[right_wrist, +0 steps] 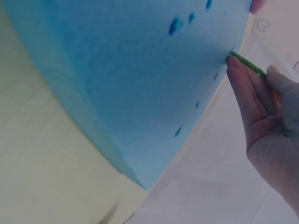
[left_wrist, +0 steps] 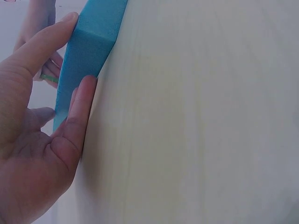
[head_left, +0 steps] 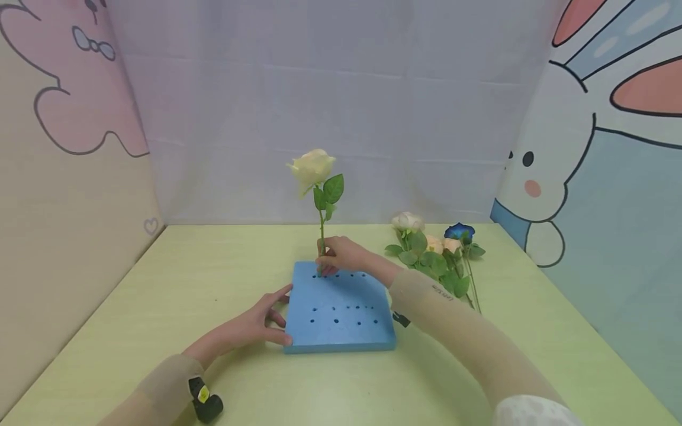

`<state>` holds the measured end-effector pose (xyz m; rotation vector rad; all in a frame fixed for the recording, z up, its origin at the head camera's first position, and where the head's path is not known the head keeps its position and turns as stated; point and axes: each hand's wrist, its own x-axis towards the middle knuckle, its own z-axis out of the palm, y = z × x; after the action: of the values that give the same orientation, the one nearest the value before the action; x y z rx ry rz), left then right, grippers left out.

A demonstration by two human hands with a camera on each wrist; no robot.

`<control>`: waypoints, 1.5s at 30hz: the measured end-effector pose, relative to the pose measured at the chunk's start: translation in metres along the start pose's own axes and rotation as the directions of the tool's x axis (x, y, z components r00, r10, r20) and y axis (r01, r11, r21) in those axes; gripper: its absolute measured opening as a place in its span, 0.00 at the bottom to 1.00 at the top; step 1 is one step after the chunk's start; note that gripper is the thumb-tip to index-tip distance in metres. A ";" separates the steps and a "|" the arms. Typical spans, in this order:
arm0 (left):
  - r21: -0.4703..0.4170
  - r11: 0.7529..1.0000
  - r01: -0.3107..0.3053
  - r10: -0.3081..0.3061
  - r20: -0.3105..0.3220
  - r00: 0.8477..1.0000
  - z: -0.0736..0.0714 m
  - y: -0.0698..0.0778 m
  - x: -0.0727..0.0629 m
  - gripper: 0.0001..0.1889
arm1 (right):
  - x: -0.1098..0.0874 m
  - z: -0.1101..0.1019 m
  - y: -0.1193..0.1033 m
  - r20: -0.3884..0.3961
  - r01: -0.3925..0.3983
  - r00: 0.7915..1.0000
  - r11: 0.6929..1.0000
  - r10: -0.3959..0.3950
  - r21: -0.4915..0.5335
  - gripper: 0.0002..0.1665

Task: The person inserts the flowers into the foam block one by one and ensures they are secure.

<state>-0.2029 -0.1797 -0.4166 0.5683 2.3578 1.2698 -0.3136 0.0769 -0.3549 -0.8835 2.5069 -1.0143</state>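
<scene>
A cream-white rose (head_left: 312, 168) with green leaves stands upright over the back-left part of a blue foam block (head_left: 341, 293) dotted with holes. My right hand (head_left: 342, 253) pinches its stem low down between thumb and fingers. In the right wrist view, the green stem (right_wrist: 248, 64) meets the foam at a hole near the edge; how deep it sits is hidden. My left hand (head_left: 261, 322) rests along the block's left side, fingers extended, thumb at the front-left corner. The left wrist view shows its fingertips (left_wrist: 87, 88) touching the block's side wall.
On the table's right lie several loose flowers: a pale rose (head_left: 408, 222), peach roses (head_left: 443, 244) and a blue rose (head_left: 459, 232), with leaves and stems reaching forward. A white cloth (head_left: 341, 118) hangs behind, and printed panels flank the pale table (head_left: 224, 260).
</scene>
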 end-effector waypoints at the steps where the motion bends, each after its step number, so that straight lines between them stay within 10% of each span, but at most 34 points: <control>1: 0.003 1.000 0.000 0.000 0.000 1.000 0.000 0.000 0.000 0.58 | 0.000 0.000 0.000 0.003 -0.003 1.000 1.000 0.003 -0.002 0.07; 11: 0.010 1.000 -0.010 0.010 -0.001 1.000 0.001 0.002 -0.001 0.58 | -0.001 -0.004 -0.001 0.025 -0.047 0.999 0.998 0.048 -0.033 0.08; 21: 0.031 1.000 -0.002 0.002 0.000 1.000 0.001 0.002 -0.002 0.58 | -0.007 -0.008 -0.002 0.054 -0.034 0.998 0.990 0.042 -0.139 0.39; 45: 0.018 1.000 0.011 -0.011 0.009 1.000 0.001 0.004 -0.003 0.57 | -0.024 -0.016 -0.006 -0.145 0.104 0.985 0.991 -0.091 0.089 0.36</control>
<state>-0.1994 -0.1785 -0.4133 0.5651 2.3638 1.2405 -0.3005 0.0971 -0.3381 -0.9450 2.5245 -1.2589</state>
